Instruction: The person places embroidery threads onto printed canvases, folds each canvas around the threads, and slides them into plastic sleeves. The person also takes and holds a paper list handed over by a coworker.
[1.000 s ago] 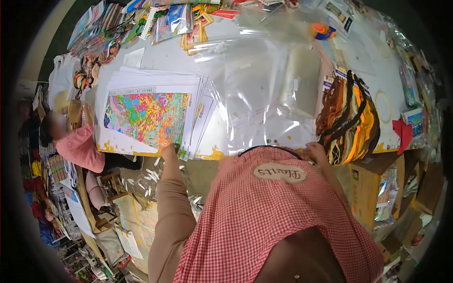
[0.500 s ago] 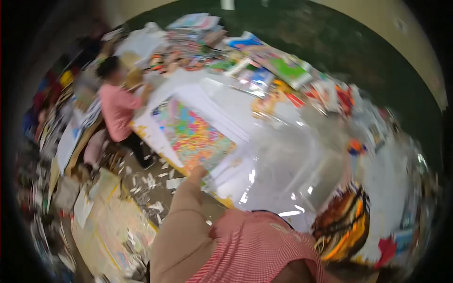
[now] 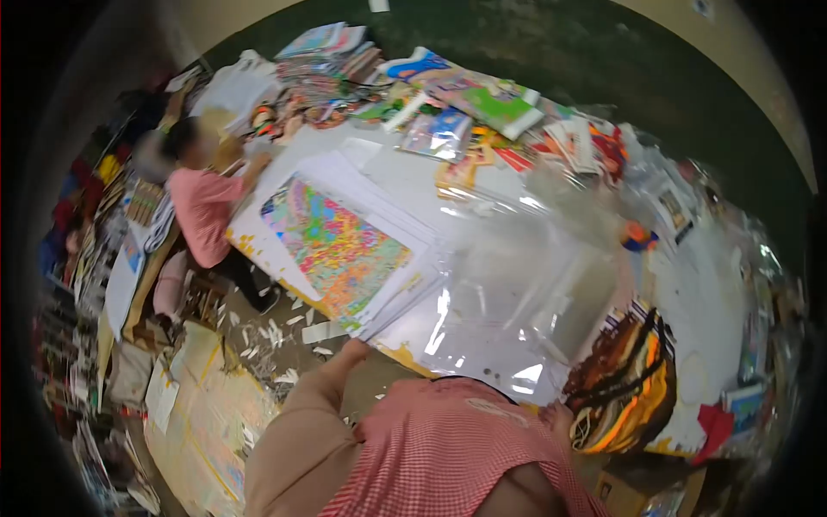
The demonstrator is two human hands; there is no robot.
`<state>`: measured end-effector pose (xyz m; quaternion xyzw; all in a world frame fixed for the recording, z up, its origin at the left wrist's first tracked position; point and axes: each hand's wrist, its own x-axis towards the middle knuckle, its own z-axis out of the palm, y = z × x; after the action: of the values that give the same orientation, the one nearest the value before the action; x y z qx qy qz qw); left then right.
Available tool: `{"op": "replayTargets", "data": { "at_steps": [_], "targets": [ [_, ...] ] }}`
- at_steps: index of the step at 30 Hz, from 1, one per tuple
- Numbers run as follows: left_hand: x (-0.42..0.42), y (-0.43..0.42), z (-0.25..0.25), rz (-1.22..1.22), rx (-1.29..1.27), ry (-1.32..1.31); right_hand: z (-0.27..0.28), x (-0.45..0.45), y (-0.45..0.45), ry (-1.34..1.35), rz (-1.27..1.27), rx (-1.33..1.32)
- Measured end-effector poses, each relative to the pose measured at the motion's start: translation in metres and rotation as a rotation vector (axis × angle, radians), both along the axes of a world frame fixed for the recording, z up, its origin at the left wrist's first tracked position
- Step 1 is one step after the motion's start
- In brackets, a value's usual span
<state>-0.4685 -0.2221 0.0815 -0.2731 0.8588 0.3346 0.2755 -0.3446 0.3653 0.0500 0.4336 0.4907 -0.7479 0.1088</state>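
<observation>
A large multicoloured printed sheet [image 3: 340,250] lies on a stack of white paper sheets [image 3: 422,244] on the white table. At the stack's near corner, by the table edge, is my left hand [image 3: 351,351], its fingers closed at the paper's edge; the fingertips are small and partly hidden. My right hand [image 3: 558,418] rests at the near table edge with its fingers apart, beside a bundle of brown, orange and black yarn-like strands [image 3: 629,383]. Clear plastic sheets [image 3: 517,276] spread over the table between the two hands.
Another person [image 3: 205,207] in a pink top stands at the table's left side. Stacked papers [image 3: 323,56] and colourful packets [image 3: 491,99] line the far edge. White paper scraps [image 3: 267,338] litter the floor; a worn yellowish board [image 3: 194,422] lies at lower left.
My left hand has drawn back from on top of the printed sheet to the paper's near corner. My right hand now shows beside the strands. The whole view has shifted slightly.
</observation>
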Motion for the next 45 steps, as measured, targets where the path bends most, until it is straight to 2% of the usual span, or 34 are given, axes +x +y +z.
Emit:
{"op": "replayTargets", "data": {
  "at_steps": [2, 3, 5, 8, 11, 13, 17, 21, 23, 24, 26, 28, 30, 32, 34, 36, 37, 38, 39, 40, 41, 42, 43, 44, 45],
  "targets": [
    [0.015, 0.026, -0.027, 0.342, -0.124, 0.354, 0.001, 0.001, -0.001, 0.002, 0.004, 0.009],
    [0.01, 0.034, -0.028, 0.32, -0.112, 0.354, 0.001, 0.002, -0.001, 0.005, 0.021, 0.024],
    [0.004, 0.044, -0.03, 0.565, -0.462, 0.641, 0.004, 0.003, -0.008, 0.018, -0.002, 0.04],
    [-0.031, 0.024, -0.026, 0.446, -0.408, 0.73, 0.008, 0.001, -0.005, 0.051, 0.022, 0.065],
    [-0.07, 0.004, -0.026, 0.43, -0.428, 0.604, 0.011, 0.0, -0.007, 0.007, 0.046, 0.045],
    [-0.081, 0.001, -0.013, 0.632, 0.166, 0.441, 0.013, 0.001, -0.01, 0.001, 0.032, 0.067],
    [-0.096, -0.021, -0.032, 0.737, 0.231, 0.35, 0.015, -0.002, -0.015, -0.005, 0.012, 0.127],
    [-0.121, -0.03, -0.036, 1.108, 0.88, 0.443, -0.006, 0.009, -0.011, 0.024, -0.031, 0.078],
    [-0.137, -0.022, -0.011, 1.178, 1.185, 0.56, -0.003, 0.017, -0.014, 0.043, -0.02, 0.072],
    [-0.149, -0.026, -0.011, 1.211, 1.328, 0.535, 0.002, 0.02, -0.017, 0.049, -0.002, 0.083],
    [-0.151, -0.006, 0.015, 1.163, 1.371, 0.549, 0.008, 0.023, -0.022, -0.006, -0.003, 0.101],
    [-0.144, 0.031, 0.041, 0.829, 1.736, 0.289, 0.01, 0.023, -0.023, -0.053, -0.009, 0.116],
    [-0.125, 0.101, 0.068, 0.766, 1.749, 0.28, 0.008, 0.024, -0.018, -0.067, -0.04, 0.058],
    [-0.091, 0.168, 0.098, 0.595, 1.808, -0.036, 0.015, 0.027, -0.003, -0.052, -0.294, -0.337],
    [-0.06, 0.225, 0.132, 0.265, 1.594, -0.332, 0.069, 0.024, 0.014, 0.115, -0.318, -0.416],
    [-0.045, 0.252, 0.147, -0.16, 1.307, -0.51, 0.073, 0.039, 0.084, 0.353, -0.238, -0.332],
    [-0.043, 0.255, 0.131, -0.283, 1.212, -0.464, 0.135, 0.048, 0.096, 0.725, -0.07, -0.082],
    [-0.043, 0.255, 0.126, -0.344, 1.161, -0.424, 0.127, 0.063, 0.147, 0.65, -0.376, -0.093],
    [-0.053, 0.252, 0.135, -0.403, 1.095, -0.411, 0.142, 0.093, 0.188, 0.761, -0.465, 0.09],
    [-0.062, 0.243, 0.121, -0.272, 1.161, -0.414, 0.153, 0.128, 0.234, 0.741, -0.755, 0.027],
    [-0.072, 0.236, 0.119, -0.209, 1.026, -0.293, 0.193, 0.143, 0.241, 0.713, -0.989, 0.174],
    [-0.081, 0.229, 0.118, -0.145, 0.945, -0.169, 0.202, 0.173, 0.276, 0.699, -1.328, 0.146],
    [-0.091, 0.22, 0.124, -0.21, 0.781, -0.01, 0.232, 0.193, 0.278, 0.786, -1.425, 0.164],
    [-0.104, 0.207, 0.106, -0.364, 0.592, 0.146, 0.251, 0.21, 0.281, 0.797, -1.545, 0.254],
    [-0.112, 0.198, 0.098, -0.41, 0.52, 0.273, 0.268, 0.226, 0.288, 0.804, -1.664, 0.353]
  ]
}}
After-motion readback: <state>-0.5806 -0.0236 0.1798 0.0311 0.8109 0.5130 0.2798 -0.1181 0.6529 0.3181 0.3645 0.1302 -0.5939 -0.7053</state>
